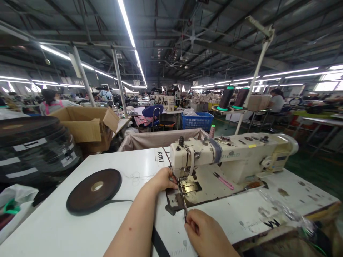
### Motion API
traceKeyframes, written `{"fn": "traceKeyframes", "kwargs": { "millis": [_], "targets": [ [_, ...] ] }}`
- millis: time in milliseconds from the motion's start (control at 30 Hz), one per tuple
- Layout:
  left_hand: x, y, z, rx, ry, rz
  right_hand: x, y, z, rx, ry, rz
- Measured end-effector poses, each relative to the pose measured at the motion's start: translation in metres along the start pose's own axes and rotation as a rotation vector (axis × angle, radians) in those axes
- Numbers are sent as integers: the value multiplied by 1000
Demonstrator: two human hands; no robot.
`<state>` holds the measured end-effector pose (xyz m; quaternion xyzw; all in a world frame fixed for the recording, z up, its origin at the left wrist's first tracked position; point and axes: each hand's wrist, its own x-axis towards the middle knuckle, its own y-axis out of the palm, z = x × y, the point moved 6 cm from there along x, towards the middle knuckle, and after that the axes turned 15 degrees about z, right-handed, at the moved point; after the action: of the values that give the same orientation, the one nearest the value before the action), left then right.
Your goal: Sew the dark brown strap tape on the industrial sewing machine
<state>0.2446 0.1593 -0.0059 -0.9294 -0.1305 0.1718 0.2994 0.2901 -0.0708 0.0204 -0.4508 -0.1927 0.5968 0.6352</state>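
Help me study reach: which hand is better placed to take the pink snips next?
Right hand, probably: the pink snips lie on its side, across the metal plate from the left hand.

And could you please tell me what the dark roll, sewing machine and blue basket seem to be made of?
Dark roll: probably matte fabric tape, wound flat with a strip trailing off; weave unclear.
Sewing machine: likely painted metal, cream and smooth, with grimy marks.
Blue basket: apparently moulded plastic, given its regular openings.

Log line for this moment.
left hand: at sewing machine head | right hand: closed on thin piece | dark tape roll: flat on tabletop
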Motion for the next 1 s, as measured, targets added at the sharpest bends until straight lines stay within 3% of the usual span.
{"fn": "traceKeyframes", "kwargs": {
  "millis": [233, 400, 567, 733, 1000],
  "targets": [
    [-4, 1, -15, 64, 50, -30, 9, 5, -9, -30, -71, -41],
    [-23, -16, -18, 182, 12, -78, 6, 6, -10, 0, -70, -32],
    [-30, -37, -2, 233, -128, -214, -2, 1, -5, 72, -32, -41],
    [-27, -48, 13, 308, -233, -318, -6, 1, -4, 171, -28, 29],
    [-30, -49, 20, 363, -306, -355, -29, 14, -7, 304, -123, 258]
  ]
}}
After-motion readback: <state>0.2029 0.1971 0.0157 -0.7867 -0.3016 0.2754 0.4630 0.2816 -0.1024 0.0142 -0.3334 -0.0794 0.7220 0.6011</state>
